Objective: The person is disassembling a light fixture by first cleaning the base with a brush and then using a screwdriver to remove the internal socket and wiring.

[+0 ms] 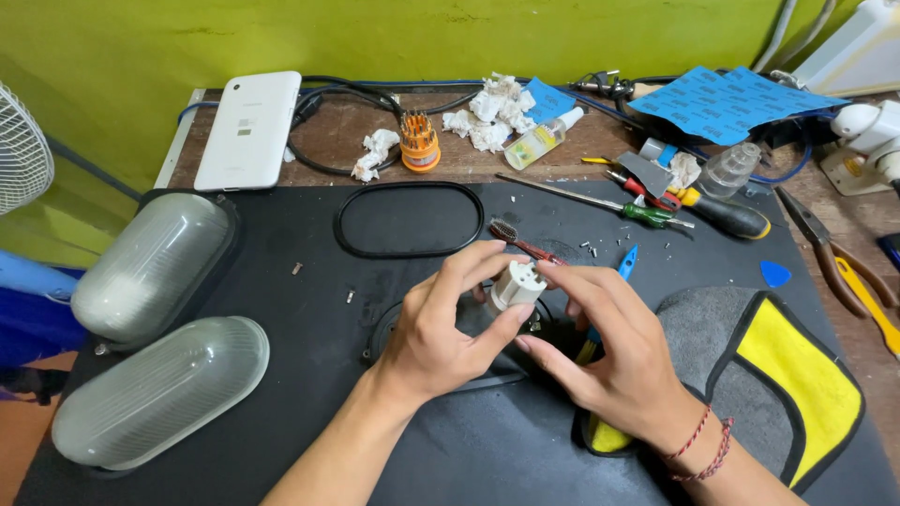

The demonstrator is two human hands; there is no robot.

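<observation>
Sitting between both hands' fingertips, white lamp socket (515, 284); left hand (441, 328) pinches it; right hand (614, 351) steadies it.

Both forearms reach in from below and meet at the middle. The left hand (431, 333) curls, fingertips pinched; the right hand (614, 361) cups beside it, fingers bent inward.

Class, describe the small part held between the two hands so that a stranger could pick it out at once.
Start at the black mat covering the workbench, then go to the two hands meeting at its middle. Pinched between the left hand and right hand is a small white cylindrical socket, the only white, ribbed piece there, unlike the slim brush just behind it.
</observation>
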